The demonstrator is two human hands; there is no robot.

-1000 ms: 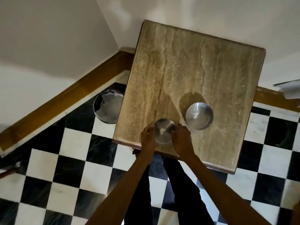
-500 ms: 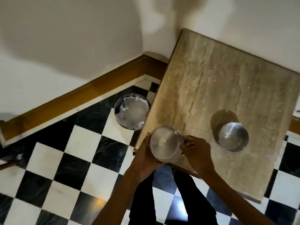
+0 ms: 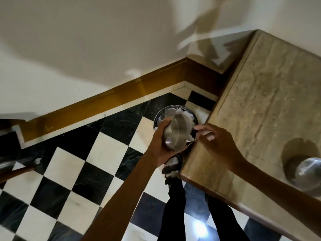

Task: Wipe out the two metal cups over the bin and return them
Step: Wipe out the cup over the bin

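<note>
My left hand (image 3: 160,145) grips a metal cup (image 3: 177,133) by its side and tilts it, mouth toward the upper right, over the round bin (image 3: 157,117) on the floor. The bin holds crumpled white paper. My right hand (image 3: 216,145) hovers just right of the cup's mouth, fingers spread, with something small and white at the fingertips. The second metal cup (image 3: 309,173) stands on the stone table (image 3: 260,105) at the right edge of view.
The bin sits in the corner between the table's left edge and a wall with a brown wooden skirting (image 3: 107,103). My legs and a sandalled foot (image 3: 172,165) stand on the black-and-white checkered floor (image 3: 73,171). A dark object (image 3: 15,164) shows at far left.
The cup left the table: my left hand carried it leftward and tilted it over the bin. My right hand let go of the cup. The view swung left.
</note>
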